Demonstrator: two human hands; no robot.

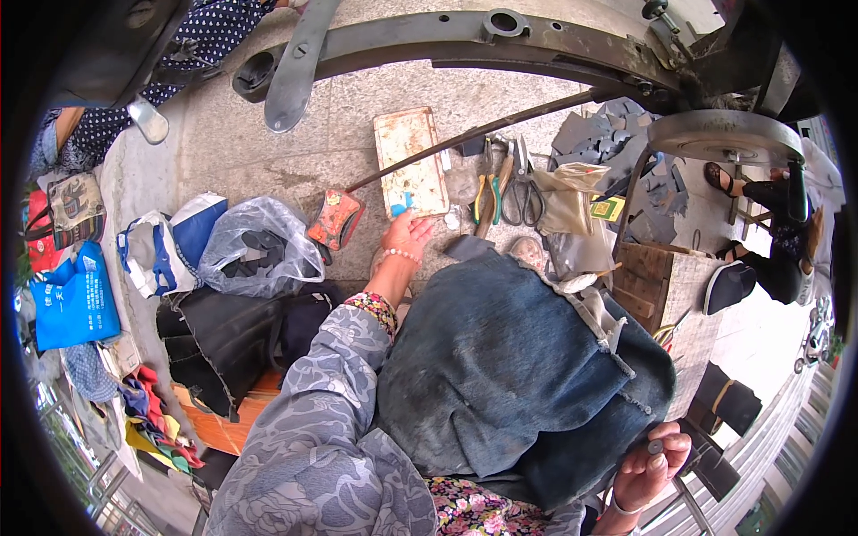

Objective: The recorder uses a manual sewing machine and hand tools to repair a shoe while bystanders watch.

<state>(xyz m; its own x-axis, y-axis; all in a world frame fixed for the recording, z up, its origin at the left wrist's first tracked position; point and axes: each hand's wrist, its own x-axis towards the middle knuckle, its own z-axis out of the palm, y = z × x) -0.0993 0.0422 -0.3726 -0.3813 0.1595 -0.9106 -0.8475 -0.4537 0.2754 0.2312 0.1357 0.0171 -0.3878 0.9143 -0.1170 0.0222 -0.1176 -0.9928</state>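
My left hand (407, 238) reaches out to the near edge of a shallow, rust-stained cream tray (413, 134). Its fingers are stretched out beside a small blue piece (402, 205) in the tray; whether they touch it I cannot tell. Low on the right, my right hand (651, 466) pinches a small round grey disc (655, 447) between thumb and fingers. A worn dark-blue denim cloth (509, 366) covers my lap between the two hands. An orange-red pouch (336, 220) lies left of the tray, with green-handled pliers (487, 198) and black-handled scissors (523, 201) to its right.
A metal machine frame (554, 40) with a handwheel (724, 136) arches over the far side. Dark sheet scraps (617, 134) lie beyond a wooden box (645, 281). A clear plastic bag (259, 246) and a blue bag (76, 299) stand left. Other people sit far left and right.
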